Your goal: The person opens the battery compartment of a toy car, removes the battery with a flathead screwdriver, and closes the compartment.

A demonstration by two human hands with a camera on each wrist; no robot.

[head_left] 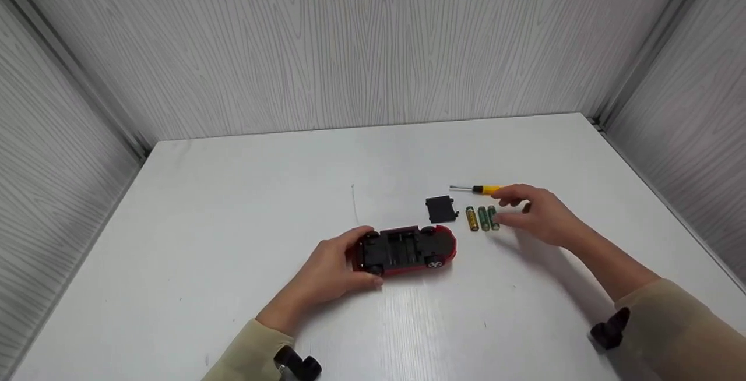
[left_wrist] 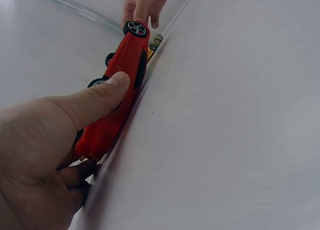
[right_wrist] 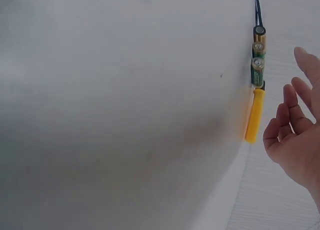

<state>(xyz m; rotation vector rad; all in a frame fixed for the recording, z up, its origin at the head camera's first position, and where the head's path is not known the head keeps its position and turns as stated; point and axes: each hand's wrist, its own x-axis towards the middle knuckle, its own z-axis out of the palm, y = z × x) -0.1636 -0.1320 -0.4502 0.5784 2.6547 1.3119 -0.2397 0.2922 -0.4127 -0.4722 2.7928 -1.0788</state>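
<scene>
A red toy car lies upside down on the table, its black underside and uncovered battery compartment facing up. My left hand grips its left end, the thumb along the near side and fingers at the far side; the left wrist view shows the thumb on the red body. To the right of the car stand three batteries in a row: one gold battery and two green ones. Over the rightmost battery hovers my right hand, fingers loosely bent and holding nothing.
Behind the car lies a flat black battery cover. A screwdriver with a yellow handle rests behind the batteries, partly covered by the right hand in the head view. Pale wood-grain panels border the white table.
</scene>
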